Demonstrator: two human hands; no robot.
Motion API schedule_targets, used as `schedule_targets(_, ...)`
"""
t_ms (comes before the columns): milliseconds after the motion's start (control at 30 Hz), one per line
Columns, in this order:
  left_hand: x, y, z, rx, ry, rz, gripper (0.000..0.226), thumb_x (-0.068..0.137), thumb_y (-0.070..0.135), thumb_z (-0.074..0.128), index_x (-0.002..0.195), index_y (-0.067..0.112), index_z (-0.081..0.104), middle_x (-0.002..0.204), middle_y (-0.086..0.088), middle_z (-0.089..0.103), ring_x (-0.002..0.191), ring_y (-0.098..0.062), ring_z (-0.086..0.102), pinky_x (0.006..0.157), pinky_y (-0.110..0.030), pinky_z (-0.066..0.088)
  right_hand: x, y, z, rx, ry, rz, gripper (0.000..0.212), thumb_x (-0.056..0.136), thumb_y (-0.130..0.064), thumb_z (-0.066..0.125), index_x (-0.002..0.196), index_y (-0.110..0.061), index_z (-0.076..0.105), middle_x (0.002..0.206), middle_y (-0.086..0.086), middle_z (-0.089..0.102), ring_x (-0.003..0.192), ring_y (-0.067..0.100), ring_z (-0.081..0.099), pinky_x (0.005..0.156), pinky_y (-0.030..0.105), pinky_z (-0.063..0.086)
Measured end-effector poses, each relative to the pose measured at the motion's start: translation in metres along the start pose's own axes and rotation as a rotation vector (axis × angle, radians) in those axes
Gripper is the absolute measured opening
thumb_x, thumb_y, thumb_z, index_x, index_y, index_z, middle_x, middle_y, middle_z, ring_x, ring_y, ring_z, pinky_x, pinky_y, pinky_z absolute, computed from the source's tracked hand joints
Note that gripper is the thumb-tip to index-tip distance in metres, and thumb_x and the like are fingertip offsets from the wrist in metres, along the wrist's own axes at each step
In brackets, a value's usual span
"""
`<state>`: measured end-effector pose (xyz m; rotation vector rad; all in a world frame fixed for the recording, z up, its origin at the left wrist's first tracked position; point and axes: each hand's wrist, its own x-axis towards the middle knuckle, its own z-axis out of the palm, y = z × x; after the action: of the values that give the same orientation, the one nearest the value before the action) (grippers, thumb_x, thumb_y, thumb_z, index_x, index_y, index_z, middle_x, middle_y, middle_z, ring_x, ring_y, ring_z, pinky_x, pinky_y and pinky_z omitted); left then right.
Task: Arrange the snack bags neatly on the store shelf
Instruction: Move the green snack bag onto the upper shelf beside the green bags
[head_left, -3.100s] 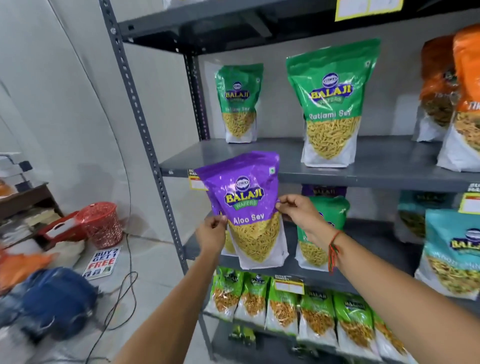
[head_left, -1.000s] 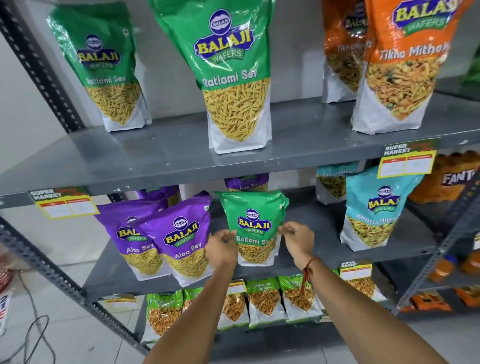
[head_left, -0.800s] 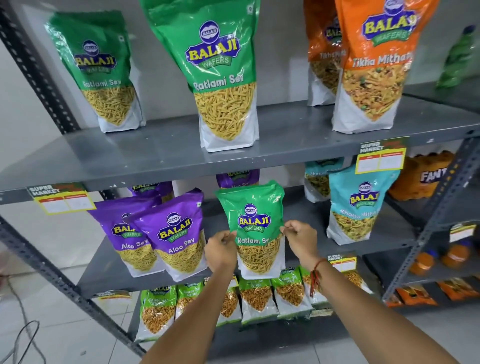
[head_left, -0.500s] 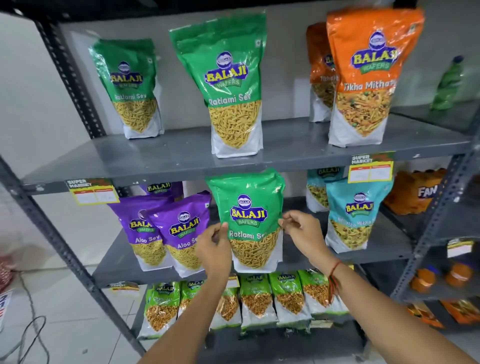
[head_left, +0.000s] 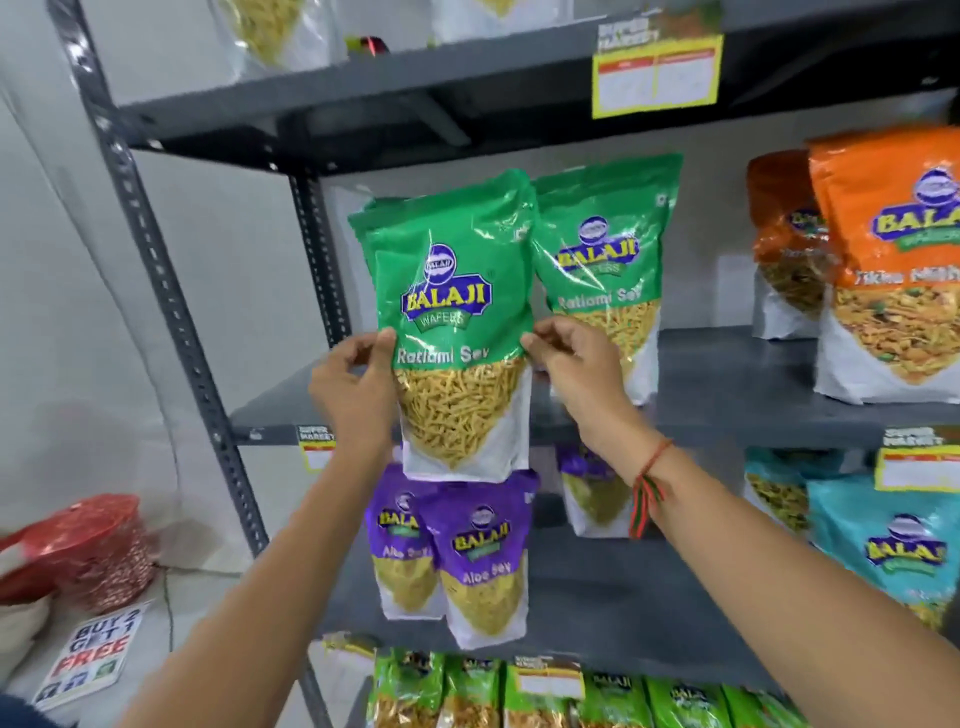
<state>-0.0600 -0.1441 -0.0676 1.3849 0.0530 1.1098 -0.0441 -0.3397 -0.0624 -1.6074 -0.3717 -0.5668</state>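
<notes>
Both hands hold one green Ratlami Sev bag (head_left: 457, 332) up in front of the grey metal shelf (head_left: 727, 410), the bag upright with its printed face toward the camera and its white base hanging below the shelf's front edge, so it is not resting on the board. The left hand (head_left: 353, 389) pinches the bag's left edge about halfway up, its fingers (head_left: 382, 345) narrow and closed on the film; the right hand (head_left: 576, 364) pinches the right edge at the same height, fingers likewise closed on the bag, with a red thread bracelet (head_left: 647, 478) around that wrist. Just beside the held bag, to its right and further back, a second green Ratlami Sev bag (head_left: 608, 270) stands upright on the same shelf, partly overlapped by the right hand. Well to the right on that board stand two orange bags (head_left: 893, 270), one behind the other. On the shelf below, two purple Aloo Sev bags (head_left: 483, 556) stand overlapping, directly under the held bag, and teal bags (head_left: 893, 551) stand at the right. Lower still a row of small green packets (head_left: 545, 696) lines the bottom shelf. On the floor at the left lie a red basket (head_left: 88, 551) and a "Buy 2 Get 1 Free" sign (head_left: 88, 660).
</notes>
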Motion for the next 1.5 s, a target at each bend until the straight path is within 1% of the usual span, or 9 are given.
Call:
schedule_targets(100, 0.045, 0.0, 0.002, 0.03, 0.0, 0.005, 0.01, 0.084, 0.023, 0.07, 0.082, 0.013, 0.073, 0.056, 0.014, 0.061, 0.043, 0.009, 0.05, 0.055, -0.011, 0.043, 0.035, -0.004, 0.033, 0.048, 0.004, 0.006, 0.011, 0.083, -0.018, 0.066, 0.076, -0.027, 0.064, 0.077, -0.001, 0.066, 0.081, 0.02, 0.062, 0.084, 0.055, 0.055)
schedule_targets(267, 0.093, -0.022, -0.002, 0.044, 0.008, -0.076, 0.006, 0.081, 0.027, 0.074, 0.081, 0.021, 0.073, 0.074, 0.002, 0.07, 0.069, -0.009, 0.061, 0.084, -0.035, 0.055, 0.072, 0.01, 0.079, 0.048, -0.039, 0.034, 0.002, 0.085, -0.017, 0.063, 0.086, -0.016, 0.065, 0.075, -0.001, 0.063, 0.079, 0.018, 0.061, 0.084, 0.054, 0.055)
schedule_targets(400, 0.108, -0.038, -0.004, 0.032, 0.022, -0.149, 0.005, 0.083, 0.025, 0.073, 0.085, 0.021, 0.073, 0.085, -0.002, 0.073, 0.08, -0.014, 0.064, 0.093, -0.036, 0.055, 0.085, 0.026, 0.102, 0.048, -0.047, 0.051, 0.003, 0.084, -0.02, 0.064, 0.083, -0.02, 0.067, 0.079, 0.002, 0.068, 0.079, 0.018, 0.063, 0.083, 0.054, 0.056)
schedule_targets(633, 0.112, -0.044, -0.014, 0.031, -0.173, -0.127, 0.033, 0.085, 0.029, 0.069, 0.111, 0.01, 0.068, 0.092, 0.002, 0.07, 0.081, -0.006, 0.064, 0.067, -0.01, 0.051, 0.086, 0.031, 0.103, 0.068, -0.094, 0.049, 0.011, 0.087, -0.022, 0.061, 0.095, -0.017, 0.066, 0.095, 0.007, 0.07, 0.087, 0.018, 0.063, 0.087, 0.044, 0.055)
schedule_targets(733, 0.108, -0.048, -0.029, 0.087, -0.479, -0.189, 0.054, 0.079, 0.028, 0.075, 0.125, 0.02, 0.049, 0.103, 0.008, 0.064, 0.085, 0.004, 0.064, 0.069, -0.008, 0.049, 0.075, 0.035, 0.092, 0.148, -0.228, 0.109, 0.039, 0.08, -0.031, 0.071, 0.116, -0.022, 0.059, 0.111, -0.002, 0.068, 0.101, 0.01, 0.063, 0.086, 0.028, 0.052)
schedule_targets(867, 0.108, -0.073, -0.046, 0.446, -0.737, -0.292, 0.118, 0.031, 0.064, 0.088, 0.131, 0.027, 0.036, 0.12, 0.002, 0.061, 0.109, -0.014, 0.06, 0.096, -0.032, 0.048, 0.066, 0.062, 0.086, -0.058, -0.502, 0.191, 0.095, 0.057, -0.045, 0.085, 0.136, -0.028, 0.035, 0.127, -0.009, 0.057, 0.115, 0.009, 0.056, 0.102, 0.032, 0.046)
schedule_targets(1067, 0.11, -0.092, -0.046, 0.626, -0.757, -0.27, 0.109, 0.029, 0.07, 0.086, 0.124, 0.029, 0.05, 0.117, 0.007, 0.067, 0.107, -0.014, 0.064, 0.1, -0.042, 0.05, 0.062, 0.071, 0.106, -0.138, -0.631, 0.13, 0.081, 0.066, -0.026, 0.084, 0.131, -0.029, 0.035, 0.127, -0.011, 0.055, 0.113, 0.003, 0.053, 0.089, 0.008, 0.042)
schedule_targets(1200, 0.123, -0.097, -0.052, 0.633, -0.737, -0.257, 0.101, 0.035, 0.062, 0.088, 0.124, 0.028, 0.053, 0.118, 0.007, 0.067, 0.108, -0.015, 0.062, 0.101, -0.042, 0.049, 0.068, 0.074, 0.123, -0.156, -0.634, 0.09, 0.097, 0.061, -0.035, 0.084, 0.141, -0.026, 0.03, 0.137, -0.012, 0.05, 0.126, 0.008, 0.048, 0.109, 0.029, 0.038)
schedule_targets(1500, 0.152, -0.11, -0.053, 0.572, -0.762, -0.301, 0.081, 0.051, 0.038, 0.093, 0.123, 0.023, 0.057, 0.118, 0.003, 0.068, 0.11, -0.017, 0.061, 0.102, -0.037, 0.045, 0.084, 0.081, 0.152, -0.089, -0.66, 0.144, 0.106, 0.051, -0.039, 0.087, 0.141, -0.026, 0.033, 0.14, -0.007, 0.052, 0.128, 0.011, 0.05, 0.11, 0.035, 0.04)
